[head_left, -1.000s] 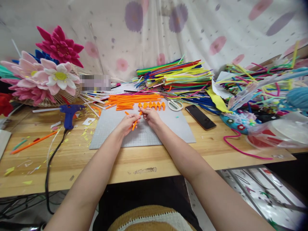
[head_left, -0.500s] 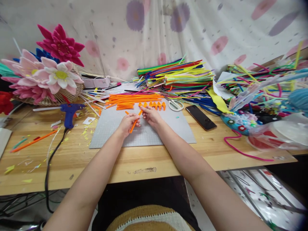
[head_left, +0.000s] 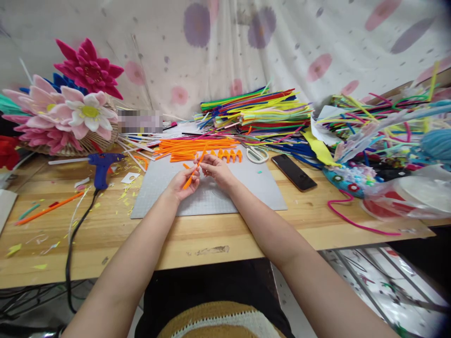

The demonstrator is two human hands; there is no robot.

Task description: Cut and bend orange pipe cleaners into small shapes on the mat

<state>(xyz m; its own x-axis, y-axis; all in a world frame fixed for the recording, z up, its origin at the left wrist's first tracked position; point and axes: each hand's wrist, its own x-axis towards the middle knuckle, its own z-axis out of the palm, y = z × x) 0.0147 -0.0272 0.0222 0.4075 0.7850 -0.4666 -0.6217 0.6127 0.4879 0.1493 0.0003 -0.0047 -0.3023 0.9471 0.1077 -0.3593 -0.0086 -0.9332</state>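
The head-worn camera is looking forward and down from above the near side of the gray mat [head_left: 208,202], sitting well back from it and facing the patterned curtain [head_left: 225,56] beyond it.

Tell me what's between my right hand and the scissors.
In the head view, a row of small bent orange pieces lies on the gray mat between your right hand and the white-handled scissors.
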